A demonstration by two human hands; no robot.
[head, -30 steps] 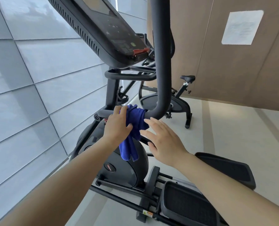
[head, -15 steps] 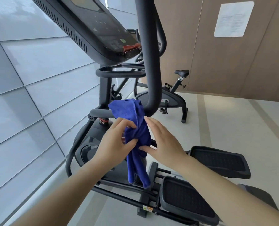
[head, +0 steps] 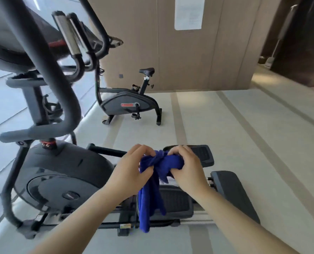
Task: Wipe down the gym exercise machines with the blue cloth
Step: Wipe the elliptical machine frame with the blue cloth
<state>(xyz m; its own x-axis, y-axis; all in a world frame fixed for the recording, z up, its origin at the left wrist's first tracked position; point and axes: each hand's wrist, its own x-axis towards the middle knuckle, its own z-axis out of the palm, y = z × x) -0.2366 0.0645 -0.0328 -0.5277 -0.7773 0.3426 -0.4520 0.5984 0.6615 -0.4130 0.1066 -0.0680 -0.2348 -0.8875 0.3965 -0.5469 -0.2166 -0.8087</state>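
Observation:
Both hands hold the blue cloth (head: 152, 187) bunched up in front of me, above the foot pedals (head: 174, 200) of the black elliptical machine (head: 60, 173). My left hand (head: 132, 169) pinches its left side and my right hand (head: 185, 169) grips its right side. A long tail of cloth hangs down between them, clear of the machine. The elliptical's curved handlebar (head: 60, 92) and console rise at the upper left, away from both hands.
A black exercise bike (head: 130, 103) stands further back by the brown panelled wall (head: 189, 52). Grey window panels run along the left. Pale striped floor (head: 244, 143) stretches to the right, with a dark doorway at the far right.
The cloth came off the handlebar tube and both hands pulled back and down with it. My view swung right and down, so the console slid to the upper left.

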